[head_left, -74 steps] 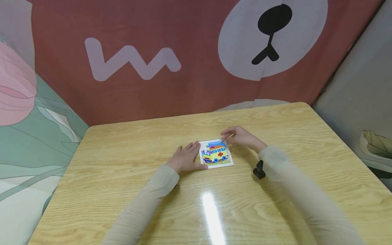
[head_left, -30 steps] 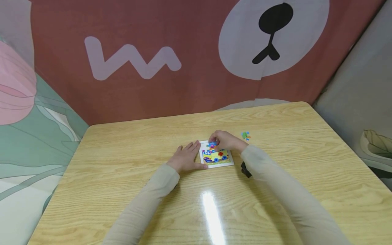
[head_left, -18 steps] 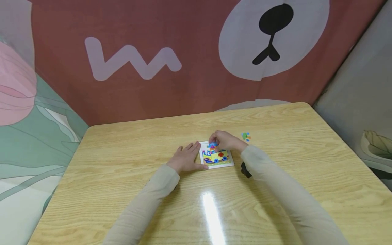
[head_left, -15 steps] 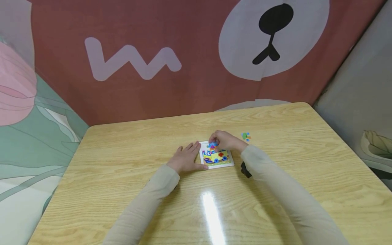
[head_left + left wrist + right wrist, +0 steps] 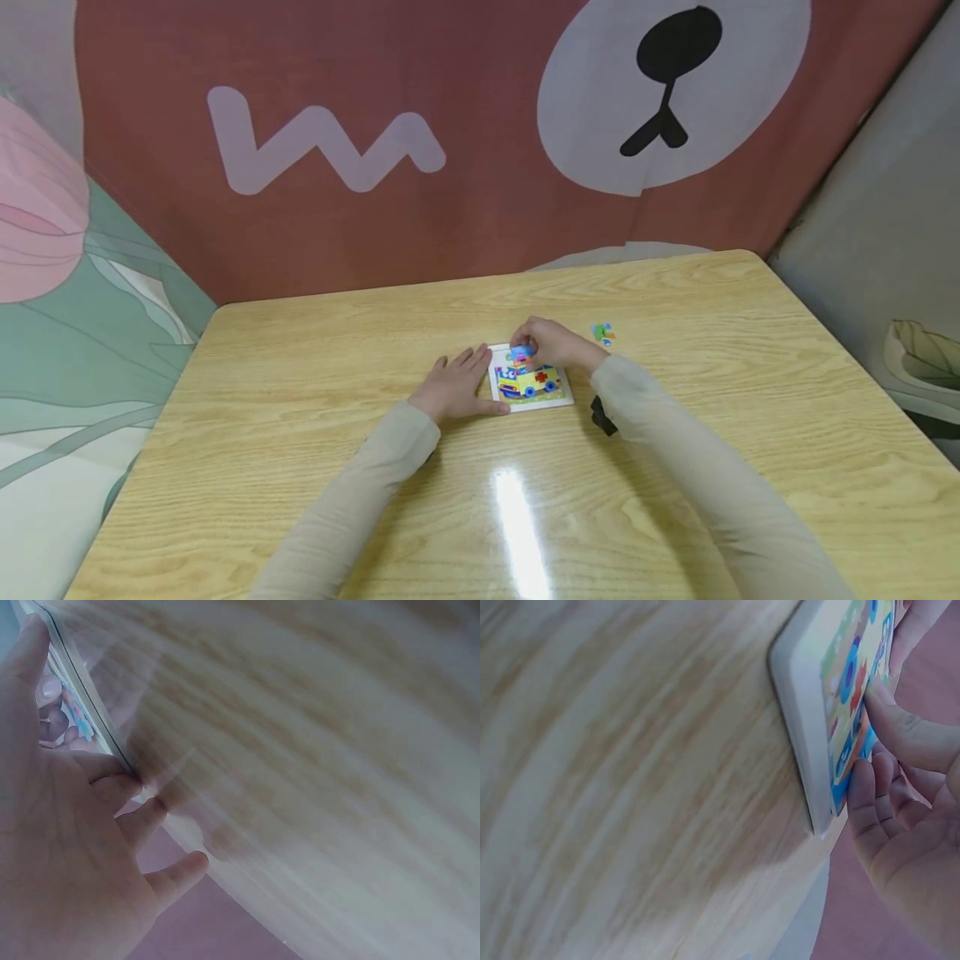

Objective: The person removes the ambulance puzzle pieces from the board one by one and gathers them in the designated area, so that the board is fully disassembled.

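A small jigsaw puzzle in a white frame (image 5: 538, 407) lies flat on the table, with a yellow ambulance in its picture. My left hand (image 5: 453, 389) rests along the frame's left side, fingers spread and thumb at the lower corner. My right hand (image 5: 553, 342) pinches a blue puzzle piece (image 5: 521, 356) with a pink part at the top middle of the picture. White backing shows to the left of that piece. In the right wrist view, the thumb (image 5: 911, 735) and curled fingers stand close over the picture, partly hiding it.
A loose green, blue and orange puzzle piece (image 5: 602, 333) lies on the wooden table (image 5: 337, 350), right of the frame. A black device (image 5: 602, 417) sits at my right wrist. Behind the table hangs a reddish-brown cloth (image 5: 480, 225) with a bear's muzzle.
A puzzle piece came out near the upper right corner and now lies on the table. My right hand moved left to another piece and has barely moved since. The left hand stayed put.
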A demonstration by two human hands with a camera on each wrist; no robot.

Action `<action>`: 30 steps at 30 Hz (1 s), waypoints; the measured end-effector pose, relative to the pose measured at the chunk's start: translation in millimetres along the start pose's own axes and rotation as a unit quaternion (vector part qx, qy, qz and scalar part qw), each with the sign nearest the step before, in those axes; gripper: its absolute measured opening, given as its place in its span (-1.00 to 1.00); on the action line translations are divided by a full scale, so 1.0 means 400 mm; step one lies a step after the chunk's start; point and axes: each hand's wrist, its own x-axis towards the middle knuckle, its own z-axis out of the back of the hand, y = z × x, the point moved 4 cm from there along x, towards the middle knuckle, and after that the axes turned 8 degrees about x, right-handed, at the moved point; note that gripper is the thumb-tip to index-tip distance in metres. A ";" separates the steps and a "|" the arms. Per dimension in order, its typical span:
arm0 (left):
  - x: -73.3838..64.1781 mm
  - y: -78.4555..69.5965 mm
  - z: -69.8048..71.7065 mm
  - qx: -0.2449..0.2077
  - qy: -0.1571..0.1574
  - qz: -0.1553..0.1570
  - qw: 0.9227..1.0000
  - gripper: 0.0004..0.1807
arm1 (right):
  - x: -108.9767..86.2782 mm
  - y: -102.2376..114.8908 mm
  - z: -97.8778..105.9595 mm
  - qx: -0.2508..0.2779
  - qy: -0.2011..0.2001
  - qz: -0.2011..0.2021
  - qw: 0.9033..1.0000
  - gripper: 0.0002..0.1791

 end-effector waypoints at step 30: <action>-0.002 0.000 0.002 -0.002 0.002 0.001 1.000 0.09 | -0.015 -0.015 -0.001 0.032 -0.011 0.032 0.999 -0.67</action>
